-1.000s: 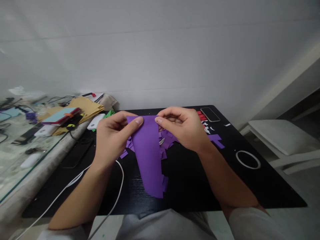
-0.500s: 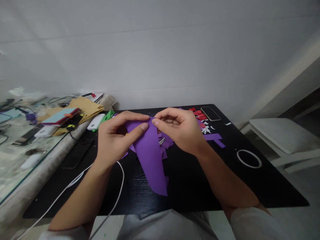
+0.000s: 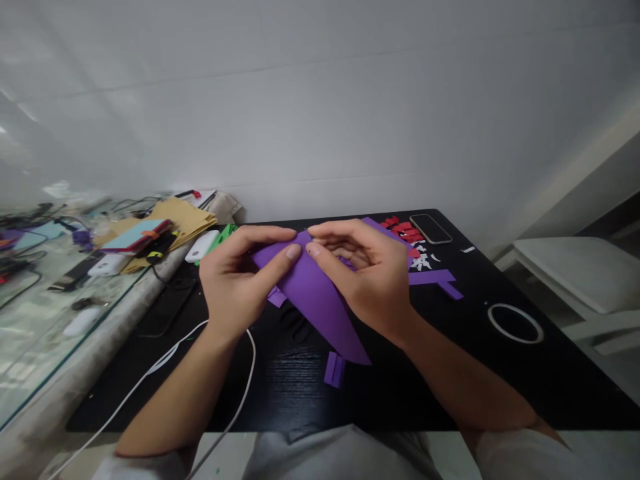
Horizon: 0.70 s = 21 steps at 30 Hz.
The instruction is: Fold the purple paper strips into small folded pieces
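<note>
A large piece of purple paper point(image 3: 323, 300) is held up above the table, its pointed lower end hanging down to the right. My left hand point(image 3: 240, 273) pinches its top edge between thumb and forefinger. Close beside it, my right hand point(image 3: 367, 267) pinches the same edge, also with thumb and forefinger. The two thumbs nearly meet on the near face. Below the sheet lies a small folded purple strip point(image 3: 335, 370). The paper and my hands hide much of the purple pieces behind them.
On the black table point(image 3: 400, 387) are red paper scraps point(image 3: 407, 231), white scraps point(image 3: 423, 259), purple strips point(image 3: 433, 277), a phone point(image 3: 431, 229) and a white ring point(image 3: 515, 323). A white cable point(image 3: 247, 387) crosses the left side. Brown envelopes point(image 3: 187, 220) lie at the far left.
The purple paper has turned so its lower point swings right and up, uncovering the small folded strip below. Both hands keep pinching the top edge. The view has shifted slightly left.
</note>
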### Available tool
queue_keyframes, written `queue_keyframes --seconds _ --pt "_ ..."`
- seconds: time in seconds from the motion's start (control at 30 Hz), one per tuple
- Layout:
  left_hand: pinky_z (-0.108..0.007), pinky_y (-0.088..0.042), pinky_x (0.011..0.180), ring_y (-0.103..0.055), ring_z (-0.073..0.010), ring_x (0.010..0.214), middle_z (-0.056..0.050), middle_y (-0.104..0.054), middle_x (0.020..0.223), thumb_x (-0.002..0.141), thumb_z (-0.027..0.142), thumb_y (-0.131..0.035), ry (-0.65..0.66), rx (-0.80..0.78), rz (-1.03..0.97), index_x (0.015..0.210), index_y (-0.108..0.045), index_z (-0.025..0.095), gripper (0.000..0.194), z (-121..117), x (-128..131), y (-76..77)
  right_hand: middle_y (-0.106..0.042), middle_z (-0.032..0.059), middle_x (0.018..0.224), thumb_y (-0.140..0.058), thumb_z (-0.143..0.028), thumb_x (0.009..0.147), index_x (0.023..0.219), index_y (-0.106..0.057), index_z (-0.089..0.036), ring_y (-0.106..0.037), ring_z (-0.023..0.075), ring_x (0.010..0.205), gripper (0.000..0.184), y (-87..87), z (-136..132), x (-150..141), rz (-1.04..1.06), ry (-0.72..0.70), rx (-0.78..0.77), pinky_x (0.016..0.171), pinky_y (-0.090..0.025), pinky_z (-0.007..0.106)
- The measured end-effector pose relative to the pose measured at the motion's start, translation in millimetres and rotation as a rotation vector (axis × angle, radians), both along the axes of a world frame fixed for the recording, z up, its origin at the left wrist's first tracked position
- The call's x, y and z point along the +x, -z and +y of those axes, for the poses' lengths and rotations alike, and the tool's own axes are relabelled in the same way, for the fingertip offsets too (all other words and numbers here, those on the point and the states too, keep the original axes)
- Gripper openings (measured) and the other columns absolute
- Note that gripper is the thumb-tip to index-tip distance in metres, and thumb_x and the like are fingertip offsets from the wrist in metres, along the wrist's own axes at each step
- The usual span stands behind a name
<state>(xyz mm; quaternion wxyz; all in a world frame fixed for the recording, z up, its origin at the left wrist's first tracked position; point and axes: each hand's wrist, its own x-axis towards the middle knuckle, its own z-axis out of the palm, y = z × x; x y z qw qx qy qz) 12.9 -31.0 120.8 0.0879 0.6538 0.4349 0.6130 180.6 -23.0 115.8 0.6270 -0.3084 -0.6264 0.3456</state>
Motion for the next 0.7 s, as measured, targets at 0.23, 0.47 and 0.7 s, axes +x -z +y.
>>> queue_keyframes --seconds 0.23,0.47,0.7 --pt "-0.028 -0.056 0.078 -0.071 -0.0160 0.085 -0.001 -0.078 0.093 0.082 0.026 -0.080 0.017 0.076 0.016 0.098 -0.081 0.027 0.016 1.9 -0.6 2.6 -0.078 0.0057 0.100 -0.075 -0.028 0.086 0.103 -0.079 -0.022 -0.074 0.0200 0.092 0.018 2.3 -0.2 -1.7 0.013 0.026 0.033 0.092 -0.061 0.037" --pt "-0.027 -0.057 0.073 -0.072 -0.0151 0.082 -0.002 -0.078 0.091 0.083 0.023 -0.081 0.014 0.193 0.025 0.100 -0.081 0.027 0.017 6.5 -1.3 6.9 -0.079 0.0035 0.096 -0.075 -0.027 0.086 0.098 -0.080 -0.023 -0.076 0.0188 0.088 0.014 4.1 -0.7 -3.5 0.004 0.092 0.091 0.088 -0.063 0.034" --pt "-0.026 -0.057 0.074 -0.072 -0.0139 0.081 -0.001 -0.078 0.090 0.083 0.019 -0.080 0.041 0.226 0.044 0.101 -0.081 0.028 0.020 5.9 -0.3 6.6 -0.079 0.0027 0.097 -0.076 -0.027 0.086 0.098 -0.081 -0.024 -0.076 0.0190 0.088 0.013 5.1 0.2 -2.3 -0.001 0.109 0.106 0.089 -0.064 0.035"
